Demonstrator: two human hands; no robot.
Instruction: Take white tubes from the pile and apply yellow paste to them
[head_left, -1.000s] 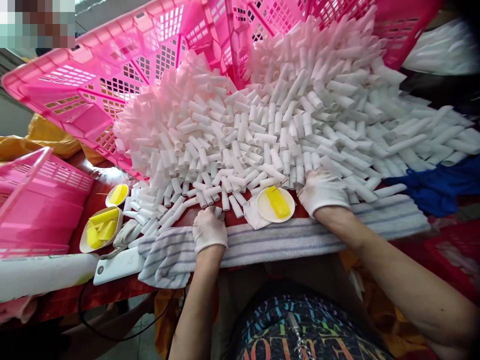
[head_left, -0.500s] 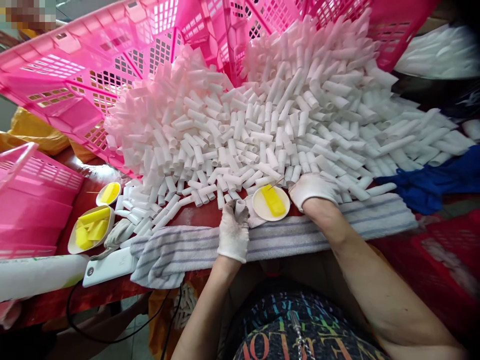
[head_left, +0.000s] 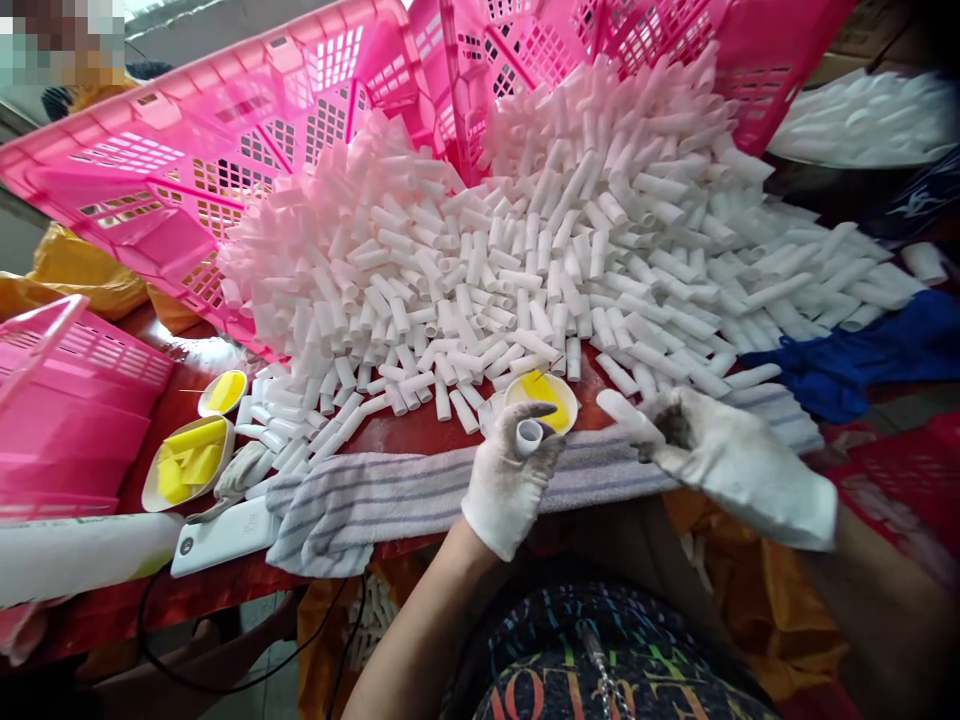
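Left hand: grip holds one tube. Right hand: grip holds a second tube, apart. Large pile lies loose on bench, unheld.

Red tbl, pale tiled flr

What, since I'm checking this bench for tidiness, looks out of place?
White tubes spill from the pink baskets across the table, perhaps deliberately. A phone-like device lying by the towel also looks stray.
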